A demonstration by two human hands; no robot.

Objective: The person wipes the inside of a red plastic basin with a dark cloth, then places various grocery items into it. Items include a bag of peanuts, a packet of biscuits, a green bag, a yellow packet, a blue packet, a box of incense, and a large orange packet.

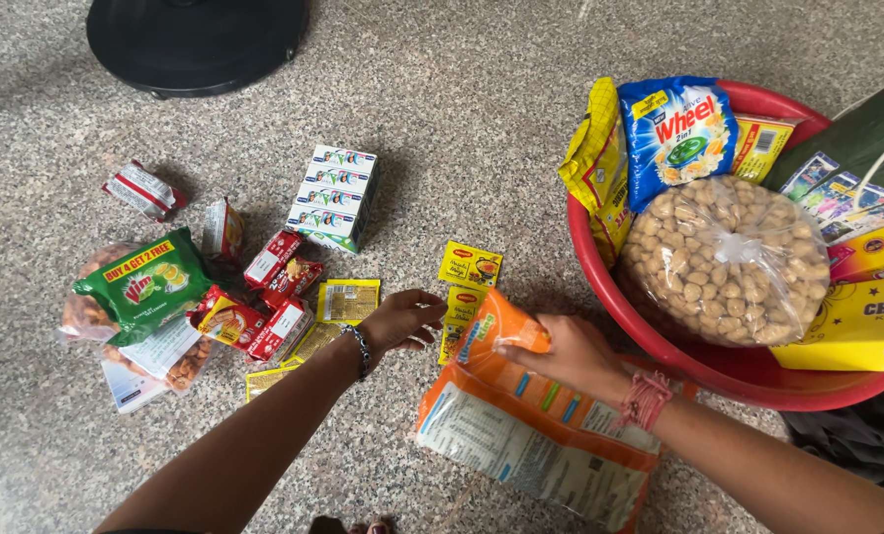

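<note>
My right hand (566,354) grips the top edge of a large orange and white packet (521,425) that lies on the speckled floor. My left hand (397,318), with a bracelet at the wrist, reaches over small yellow sachets (469,265); its fingers touch one of them just left of the orange packet. More yellow sachets (347,301) lie under and left of that hand.
A red tub (719,371) at the right holds a clear bag of peanuts (727,259), a blue detergent pouch (677,131) and yellow packets. Stacked white boxes (331,196), red packets (264,311), a green packet (143,285) and snack bags lie at left. A black round base (197,38) stands at top.
</note>
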